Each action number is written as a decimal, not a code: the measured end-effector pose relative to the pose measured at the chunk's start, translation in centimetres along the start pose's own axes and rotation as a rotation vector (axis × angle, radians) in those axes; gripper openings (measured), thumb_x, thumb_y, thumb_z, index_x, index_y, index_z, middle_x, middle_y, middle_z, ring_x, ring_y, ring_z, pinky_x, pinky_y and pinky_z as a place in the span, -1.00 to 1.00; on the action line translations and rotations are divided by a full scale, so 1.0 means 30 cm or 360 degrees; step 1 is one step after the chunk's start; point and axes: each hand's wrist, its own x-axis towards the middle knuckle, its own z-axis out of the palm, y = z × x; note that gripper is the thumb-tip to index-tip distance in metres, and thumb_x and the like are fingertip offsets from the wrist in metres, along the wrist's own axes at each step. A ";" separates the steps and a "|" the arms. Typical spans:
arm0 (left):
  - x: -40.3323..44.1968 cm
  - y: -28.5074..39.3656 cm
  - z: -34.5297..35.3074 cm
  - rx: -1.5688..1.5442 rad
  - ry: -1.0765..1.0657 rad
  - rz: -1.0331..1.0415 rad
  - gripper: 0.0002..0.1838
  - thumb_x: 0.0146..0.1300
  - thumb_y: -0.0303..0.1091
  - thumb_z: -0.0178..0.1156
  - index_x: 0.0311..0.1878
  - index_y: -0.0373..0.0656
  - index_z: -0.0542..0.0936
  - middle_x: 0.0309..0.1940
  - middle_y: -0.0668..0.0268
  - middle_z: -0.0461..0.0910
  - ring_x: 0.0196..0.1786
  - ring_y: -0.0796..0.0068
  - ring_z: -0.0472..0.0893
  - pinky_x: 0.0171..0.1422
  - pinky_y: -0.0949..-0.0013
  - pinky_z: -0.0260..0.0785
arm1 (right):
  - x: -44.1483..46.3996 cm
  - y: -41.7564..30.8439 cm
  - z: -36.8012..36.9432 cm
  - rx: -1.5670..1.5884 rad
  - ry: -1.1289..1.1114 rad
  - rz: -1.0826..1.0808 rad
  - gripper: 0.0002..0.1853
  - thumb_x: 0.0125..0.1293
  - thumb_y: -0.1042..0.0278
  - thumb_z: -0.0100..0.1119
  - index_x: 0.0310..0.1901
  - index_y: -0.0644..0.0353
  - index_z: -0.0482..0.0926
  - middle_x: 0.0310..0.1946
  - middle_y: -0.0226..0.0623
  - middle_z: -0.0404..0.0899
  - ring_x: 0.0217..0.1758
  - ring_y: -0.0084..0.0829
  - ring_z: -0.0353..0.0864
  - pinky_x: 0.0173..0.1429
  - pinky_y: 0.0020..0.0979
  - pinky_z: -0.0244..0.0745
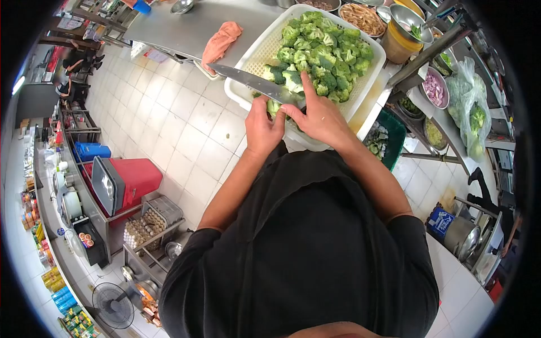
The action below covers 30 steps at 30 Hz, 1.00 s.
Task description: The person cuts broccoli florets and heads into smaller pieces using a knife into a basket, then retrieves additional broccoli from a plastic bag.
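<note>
A white perforated basket (366,90) holds many cut broccoli florets (324,50). Over its near left part, my right hand (318,115) is closed round the handle of a large knife (248,79), its index finger stretched forward. The blade points to the upper left. My left hand (265,125) pinches a small broccoli piece (274,107) just below the blade, close to the right thumb. An orange cloth (222,44) lies on the steel table, left of the basket.
The steel table (169,28) extends to the left. Bowls of food (363,19) and a yellow container (401,46) stand at the right behind the basket. A green bin (389,135) with scraps is below right. Shelves with chopped vegetables flank the right side.
</note>
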 end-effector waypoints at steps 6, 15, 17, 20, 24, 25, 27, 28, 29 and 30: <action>0.010 -0.048 0.026 0.0166 0.0096 0.0269 -0.62 0.30 -0.36 0.39 0.09 -0.26 0.49 -0.37 0.14 0.61 -0.52 0.40 0.57 -0.38 0.32 0.46 | 0.031 0.045 0.049 0.0043 0.0097 -0.0008 -0.05 0.40 -0.17 0.16 0.51 0.45 0.03 -0.23 0.37 0.66 -0.10 0.31 0.67 0.04 0.09 0.56; 0.027 -0.010 0.001 0.0173 -0.0051 0.0128 -0.59 0.22 -0.39 0.37 0.09 -0.27 0.49 -0.15 -0.02 0.57 -0.19 -0.13 0.61 -0.12 0.03 0.49 | 0.119 0.135 0.067 0.0819 -0.0081 0.0231 -0.14 0.42 -0.26 0.15 0.49 0.21 0.14 -0.45 -0.09 0.59 -0.53 -0.21 0.58 -0.43 -0.21 0.49; 0.034 -0.011 -0.001 0.0157 -0.0052 0.0066 -0.58 0.22 -0.39 0.37 0.11 -0.25 0.50 -0.14 -0.02 0.57 -0.20 -0.12 0.61 -0.13 0.03 0.49 | 0.092 0.092 -0.008 0.1288 -0.0303 0.0492 -0.18 0.45 -0.27 0.12 0.50 0.13 0.16 -0.55 -0.31 0.46 -0.67 -0.48 0.40 -0.60 -0.37 0.32; 0.029 -0.059 0.015 0.0172 0.0089 0.0141 -0.57 0.27 -0.36 0.42 0.14 -0.21 0.51 -0.31 0.20 0.61 -0.52 0.47 0.52 -0.38 0.37 0.43 | 0.055 0.099 -0.063 0.1620 -0.0202 0.0603 -0.20 0.53 -0.22 0.03 0.58 0.08 0.06 -0.60 -0.51 0.33 -0.71 -0.68 0.21 -0.67 -0.53 0.12; 0.033 -0.032 -0.005 -0.0146 -0.0015 -0.0251 -0.57 0.28 -0.35 0.41 0.14 -0.23 0.49 -0.37 0.23 0.55 -0.44 0.45 0.52 -0.34 0.35 0.40 | 0.017 0.131 -0.084 0.1318 -0.0078 0.0485 0.02 0.49 -0.25 0.08 0.63 0.27 -0.22 -0.60 -0.51 0.33 -0.67 -0.65 0.23 -0.63 -0.49 0.14; 0.033 -0.035 -0.007 -0.0184 0.0001 -0.0249 -0.58 0.30 -0.36 0.40 0.15 -0.23 0.49 -0.40 0.27 0.53 -0.45 0.53 0.48 -0.36 0.39 0.38 | -0.007 0.118 -0.084 0.1282 -0.0114 0.0446 0.01 0.50 -0.23 0.08 0.63 0.28 -0.19 -0.59 -0.51 0.33 -0.66 -0.64 0.24 -0.61 -0.49 0.15; 0.036 -0.056 0.000 -0.0352 0.0015 -0.0275 -0.59 0.33 -0.37 0.38 0.16 -0.23 0.48 -0.43 0.34 0.51 -0.46 0.62 0.44 -0.38 0.45 0.34 | -0.047 0.094 -0.078 0.1211 -0.0185 0.0367 -0.02 0.51 -0.19 0.09 0.62 0.31 -0.15 -0.58 -0.50 0.33 -0.63 -0.64 0.25 -0.57 -0.49 0.18; 0.036 -0.078 0.012 -0.0482 0.0015 -0.0302 -0.60 0.35 -0.38 0.36 0.17 -0.23 0.48 -0.43 0.36 0.50 -0.46 0.63 0.43 -0.38 0.46 0.33 | -0.056 0.095 -0.063 0.1138 -0.0167 0.0347 -0.06 0.53 -0.15 0.08 0.62 0.33 -0.12 -0.57 -0.50 0.33 -0.59 -0.64 0.28 -0.54 -0.49 0.21; 0.035 -0.096 0.019 -0.0613 0.0014 -0.0331 -0.61 0.36 -0.39 0.35 0.17 -0.22 0.47 -0.43 0.39 0.49 -0.45 0.65 0.42 -0.38 0.47 0.32 | -0.070 0.089 -0.064 0.1164 -0.0207 0.0358 -0.06 0.53 -0.15 0.08 0.62 0.33 -0.12 -0.57 -0.49 0.34 -0.59 -0.64 0.28 -0.53 -0.49 0.22; 0.037 -0.099 0.015 -0.0619 -0.0038 -0.0351 -0.61 0.39 -0.41 0.31 0.21 -0.21 0.44 -0.34 0.38 0.50 -0.39 0.64 0.46 -0.33 0.48 0.37 | -0.086 0.083 -0.067 0.1189 -0.0248 0.0372 -0.07 0.53 -0.15 0.07 0.62 0.32 -0.12 -0.57 -0.49 0.35 -0.58 -0.64 0.29 -0.52 -0.49 0.23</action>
